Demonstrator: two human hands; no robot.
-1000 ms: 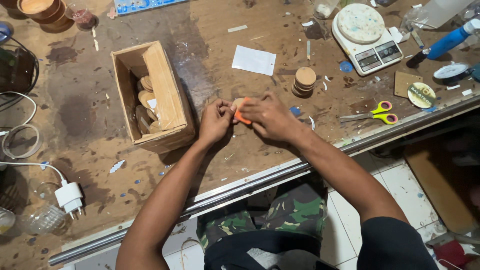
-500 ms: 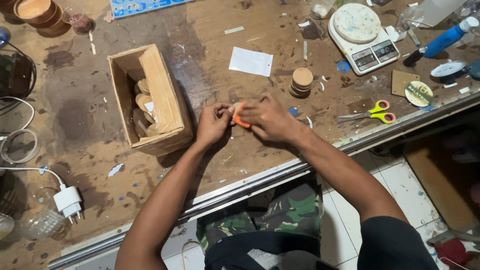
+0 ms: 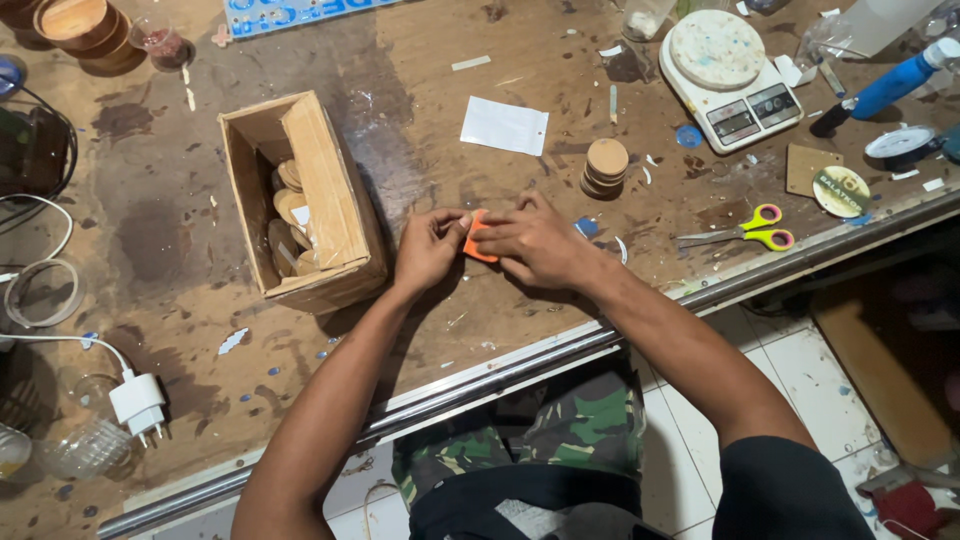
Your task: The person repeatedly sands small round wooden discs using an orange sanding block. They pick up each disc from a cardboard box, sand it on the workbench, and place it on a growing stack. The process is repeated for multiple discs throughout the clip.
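My left hand (image 3: 428,248) and my right hand (image 3: 532,240) meet over the stained wooden workbench (image 3: 180,240), both pinching a small orange piece (image 3: 475,243) between their fingertips. Most of the orange piece is hidden by my fingers, so its shape is unclear. Just left of my left hand stands an open cardboard box (image 3: 335,200) holding several round wooden discs (image 3: 288,210). A short stack of wooden discs (image 3: 606,167) sits beyond my right hand.
A white packet (image 3: 504,125) lies behind my hands. Yellow and pink scissors (image 3: 745,228), a white kitchen scale (image 3: 730,75), a blue-handled tool (image 3: 890,88) and a round label (image 3: 840,190) are at the right. A white charger (image 3: 138,400), cables and glass jars lie left.
The view has shifted slightly; my hands stay together on the orange piece with only small finger movements.
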